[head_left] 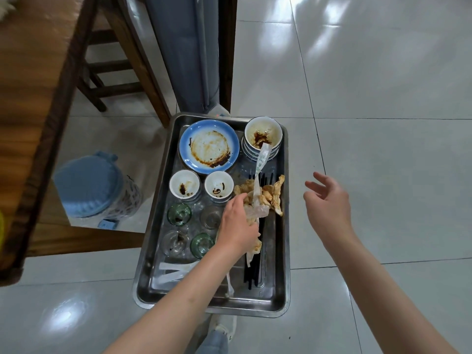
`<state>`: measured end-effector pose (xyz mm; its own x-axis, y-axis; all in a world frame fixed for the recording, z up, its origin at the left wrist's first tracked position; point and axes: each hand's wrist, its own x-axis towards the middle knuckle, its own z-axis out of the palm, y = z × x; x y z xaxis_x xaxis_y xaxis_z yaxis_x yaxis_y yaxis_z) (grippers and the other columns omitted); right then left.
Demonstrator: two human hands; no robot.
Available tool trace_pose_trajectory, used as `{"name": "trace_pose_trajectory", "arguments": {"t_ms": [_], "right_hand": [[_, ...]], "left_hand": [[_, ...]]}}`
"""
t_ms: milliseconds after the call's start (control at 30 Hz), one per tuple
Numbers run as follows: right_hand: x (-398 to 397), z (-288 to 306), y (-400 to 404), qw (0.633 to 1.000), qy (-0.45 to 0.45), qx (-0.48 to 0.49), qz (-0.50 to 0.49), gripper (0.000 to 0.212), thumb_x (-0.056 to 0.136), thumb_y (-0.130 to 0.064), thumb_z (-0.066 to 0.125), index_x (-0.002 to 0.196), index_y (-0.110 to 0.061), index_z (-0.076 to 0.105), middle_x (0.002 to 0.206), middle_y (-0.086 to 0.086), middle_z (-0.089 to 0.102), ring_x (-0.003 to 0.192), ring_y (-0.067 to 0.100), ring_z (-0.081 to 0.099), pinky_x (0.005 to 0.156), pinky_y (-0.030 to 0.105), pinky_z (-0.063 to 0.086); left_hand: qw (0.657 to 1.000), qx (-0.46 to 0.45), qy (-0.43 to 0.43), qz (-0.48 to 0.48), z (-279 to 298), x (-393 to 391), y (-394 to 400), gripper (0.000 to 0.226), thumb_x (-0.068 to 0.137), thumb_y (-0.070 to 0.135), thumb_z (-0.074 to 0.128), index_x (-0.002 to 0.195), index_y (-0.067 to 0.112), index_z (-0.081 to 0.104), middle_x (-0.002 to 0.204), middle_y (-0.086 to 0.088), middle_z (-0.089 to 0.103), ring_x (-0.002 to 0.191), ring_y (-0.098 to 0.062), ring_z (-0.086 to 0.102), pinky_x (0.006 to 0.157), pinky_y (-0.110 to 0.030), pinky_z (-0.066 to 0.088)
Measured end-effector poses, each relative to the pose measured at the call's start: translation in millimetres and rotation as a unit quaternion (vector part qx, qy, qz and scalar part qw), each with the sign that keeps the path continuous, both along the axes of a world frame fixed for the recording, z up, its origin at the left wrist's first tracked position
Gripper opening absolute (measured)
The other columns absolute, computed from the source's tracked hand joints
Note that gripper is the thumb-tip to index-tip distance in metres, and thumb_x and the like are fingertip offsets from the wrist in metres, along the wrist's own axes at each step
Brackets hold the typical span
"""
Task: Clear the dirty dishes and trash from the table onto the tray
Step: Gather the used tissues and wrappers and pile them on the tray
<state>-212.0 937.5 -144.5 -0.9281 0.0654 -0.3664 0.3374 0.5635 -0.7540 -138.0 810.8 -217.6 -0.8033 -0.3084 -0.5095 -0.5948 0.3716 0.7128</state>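
A steel tray (153,251) stands below me, loaded with dishes. At its far end lie a blue plate (209,146) smeared with sauce and a stack of white bowls (263,139) holding a white spoon (263,157). Two small white cups (184,186) sit in front, then several glasses (179,213). Black chopsticks (255,272) run along the right side under crumpled wrappers and food scraps (270,195). My left hand (237,226) rests over the tray, gripping the crumpled wrappers. To the right of the tray my right hand (327,200) hovers with fingers spread, holding nothing.
The wooden table (33,80) fills the left side, its edge close to the tray. A blue-lidded bin (89,185) stands under it. A wooden stool (107,72) and a grey column (189,52) lie beyond the tray. Glossy tiled floor spreads to the right.
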Motion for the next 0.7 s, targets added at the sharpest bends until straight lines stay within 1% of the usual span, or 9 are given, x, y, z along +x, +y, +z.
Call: {"name": "trace_pose_trajectory", "arguments": {"t_ms": [67, 133, 200, 267, 333, 467, 533, 600, 700], "right_hand": [[2.7, 7.5, 0.0, 1.000, 0.000, -0.006, 0.004, 0.046, 0.090, -0.005, 0.049, 0.134, -0.018, 0.046, 0.120, 0.001, 0.060, 0.100, 0.012, 0.057, 0.084, 0.028, 0.049], [6.8, 17.4, -1.2, 1.000, -0.006, -0.012, 0.015, 0.046, 0.091, -0.005, 0.050, 0.134, -0.018, 0.045, 0.121, 0.001, 0.060, 0.101, 0.011, 0.056, 0.084, 0.026, 0.047], [10.6, 30.9, -5.5, 0.999, -0.012, -0.022, 0.032, 0.046, 0.091, -0.006, 0.050, 0.135, -0.018, 0.045, 0.123, 0.002, 0.059, 0.104, 0.011, 0.054, 0.088, 0.027, 0.047], [13.0, 49.1, -10.4, 0.998, -0.010, -0.030, 0.057, 0.047, 0.091, -0.006, 0.051, 0.136, -0.017, 0.043, 0.126, 0.003, 0.057, 0.109, 0.013, 0.054, 0.092, 0.027, 0.044], [14.4, 71.9, -14.7, 0.995, -0.006, -0.035, 0.089, 0.048, 0.092, -0.009, 0.052, 0.138, -0.019, 0.041, 0.129, 0.003, 0.055, 0.114, 0.016, 0.053, 0.090, 0.025, 0.042], [21.9, 126.1, -26.7, 0.987, 0.015, -0.036, 0.154, 0.050, 0.091, -0.012, 0.052, 0.138, -0.023, 0.040, 0.130, -0.001, 0.055, 0.109, 0.010, 0.052, 0.090, 0.027, 0.041], [26.5, 149.9, -36.0, 0.983, 0.025, -0.035, 0.177, 0.050, 0.091, -0.013, 0.053, 0.138, -0.023, 0.041, 0.131, -0.002, 0.054, 0.113, 0.010, 0.052, 0.092, 0.027, 0.042], [35.9, 175.6, -49.6, 0.977, 0.033, -0.028, 0.209, 0.051, 0.090, -0.016, 0.055, 0.138, -0.025, 0.041, 0.131, -0.005, 0.054, 0.113, 0.007, 0.050, 0.091, 0.025, 0.041], [54.5, 204.2, -71.9, 0.966, 0.045, -0.025, 0.254, 0.050, 0.089, -0.018, 0.057, 0.136, -0.027, 0.042, 0.122, -0.015, 0.053, 0.112, 0.005, 0.049, 0.090, 0.023, 0.038]], "left_hand": [[1.000, 0.001, 0.010, 0.001, 12.7, 4.0, -4.0, 0.068, 0.085, 0.015, 0.061, 0.144, 0.023, 0.026, 0.147, 0.002, 0.032, 0.133, -0.016, 0.031, 0.109, -0.033, 0.027], [1.000, 0.001, 0.029, 0.004, 28.3, 10.9, -9.4, 0.069, 0.084, 0.018, 0.063, 0.143, 0.026, 0.027, 0.145, 0.004, 0.035, 0.128, -0.009, 0.033, 0.104, -0.027, 0.028], [0.999, -0.005, 0.047, 0.005, 48.6, 17.3, -17.3, 0.071, 0.084, 0.021, 0.064, 0.143, 0.031, 0.025, 0.145, 0.008, 0.034, 0.125, -0.003, 0.031, 0.100, -0.024, 0.026], [0.998, -0.020, 0.062, -0.005, 74.0, 21.9, -28.7, 0.075, 0.084, 0.023, 0.065, 0.143, 0.035, 0.021, 0.148, 0.011, 0.031, 0.132, -0.007, 0.028, 0.104, -0.029, 0.025], [0.996, -0.044, 0.082, -0.017, 104.3, 24.9, -44.5, 0.078, 0.084, 0.023, 0.066, 0.144, 0.035, 0.018, 0.149, 0.011, 0.030, 0.136, -0.009, 0.026, 0.105, -0.028, 0.023], [0.989, -0.100, 0.112, 0.003, 176.0, 41.0, -86.4, 0.073, 0.082, 0.021, 0.069, 0.142, 0.028, 0.028, 0.143, 0.005, 0.041, 0.127, -0.004, 0.036, 0.100, -0.021, 0.026], [0.986, -0.119, 0.117, 0.014, 208.3, 53.3, -106.6, 0.068, 0.081, 0.021, 0.069, 0.139, 0.027, 0.033, 0.139, 0.004, 0.047, 0.121, -0.001, 0.037, 0.098, -0.020, 0.027], [0.984, -0.134, 0.110, 0.029, 240.3, 74.2, -126.5, 0.065, 0.082, 0.023, 0.069, 0.137, 0.028, 0.035, 0.136, 0.004, 0.050, 0.120, -0.004, 0.041, 0.097, -0.022, 0.030], [0.982, -0.150, 0.098, 0.057, 273.7, 110.0, -150.4, 0.063, 0.083, 0.023, 0.070, 0.136, 0.032, 0.036, 0.134, 0.008, 0.051, 0.121, -0.007, 0.045, 0.095, -0.022, 0.034]]}}
